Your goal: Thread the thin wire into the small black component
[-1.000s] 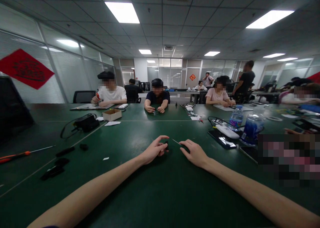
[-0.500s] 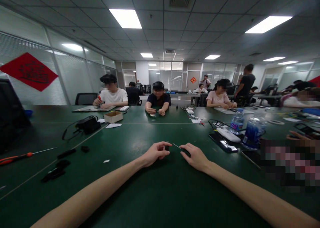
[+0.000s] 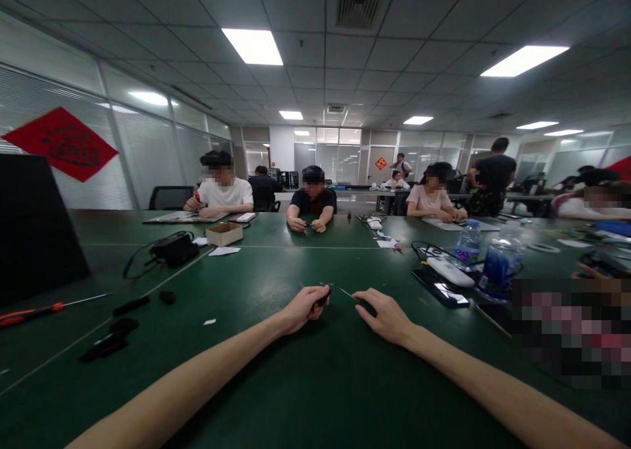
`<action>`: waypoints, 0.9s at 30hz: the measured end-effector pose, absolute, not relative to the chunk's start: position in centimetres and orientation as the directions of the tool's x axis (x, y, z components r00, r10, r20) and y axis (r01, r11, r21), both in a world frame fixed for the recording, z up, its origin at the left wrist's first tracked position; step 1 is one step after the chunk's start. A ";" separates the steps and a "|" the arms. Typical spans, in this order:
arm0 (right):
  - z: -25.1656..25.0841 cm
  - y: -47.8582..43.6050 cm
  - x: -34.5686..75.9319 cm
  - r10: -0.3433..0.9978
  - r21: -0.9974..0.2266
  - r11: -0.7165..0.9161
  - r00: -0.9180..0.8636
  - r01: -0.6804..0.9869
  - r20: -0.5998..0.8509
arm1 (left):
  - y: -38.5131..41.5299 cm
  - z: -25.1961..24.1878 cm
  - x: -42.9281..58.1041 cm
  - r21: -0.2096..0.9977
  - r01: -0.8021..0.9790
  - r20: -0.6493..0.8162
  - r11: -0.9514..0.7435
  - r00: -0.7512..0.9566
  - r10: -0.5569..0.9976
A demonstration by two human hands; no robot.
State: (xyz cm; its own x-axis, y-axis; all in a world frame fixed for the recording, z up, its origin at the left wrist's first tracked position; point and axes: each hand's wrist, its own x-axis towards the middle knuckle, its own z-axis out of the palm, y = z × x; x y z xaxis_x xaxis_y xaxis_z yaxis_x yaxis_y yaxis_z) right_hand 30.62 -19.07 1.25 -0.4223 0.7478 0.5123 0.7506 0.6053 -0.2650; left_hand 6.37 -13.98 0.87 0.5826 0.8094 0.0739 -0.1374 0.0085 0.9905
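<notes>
- Our left hand (image 3: 304, 309) lies on the green table (image 3: 296, 390), fingers curled tight around a small black part (image 3: 324, 299) that peeks out at the fingertips.
- Our right hand (image 3: 387, 315), just beside it, pinches a thin tool (image 3: 348, 294). Its metal tip points at the part, and we cannot tell whether they touch.
- A phone (image 3: 440, 286) and a water bottle (image 3: 497, 262) sit beyond the right hand, to its right.
- An orange screwdriver (image 3: 46, 308) lies well left of the left hand.

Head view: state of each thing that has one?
left hand: shut on small black part
right hand: shut on thin tool, tip toward left hand
orange-handled screwdriver: lying flat, untouched
water bottle: upright
phone: lying flat
</notes>
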 end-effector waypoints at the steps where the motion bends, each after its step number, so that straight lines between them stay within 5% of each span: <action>1: 1.3 -19.1 30.6 0.745 -0.259 0.608 -0.426 0.750 0.514 | -13.9 0.8 6.4 0.990 -0.142 0.069 0.017 0.579 0.813; 27: 1.8 -19.6 30.5 0.694 -0.173 0.676 -0.540 0.716 0.476 | -14.0 0.7 6.3 0.989 -0.148 0.110 -0.030 0.567 0.816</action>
State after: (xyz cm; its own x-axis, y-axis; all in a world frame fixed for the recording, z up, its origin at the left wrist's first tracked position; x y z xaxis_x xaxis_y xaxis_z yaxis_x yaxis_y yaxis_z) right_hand 30.52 -19.56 1.79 -0.5402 0.6939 0.4762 0.7160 0.6763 -0.1732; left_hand 6.30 -13.95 0.65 0.5668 0.8165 0.1099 -0.1480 -0.0303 0.9885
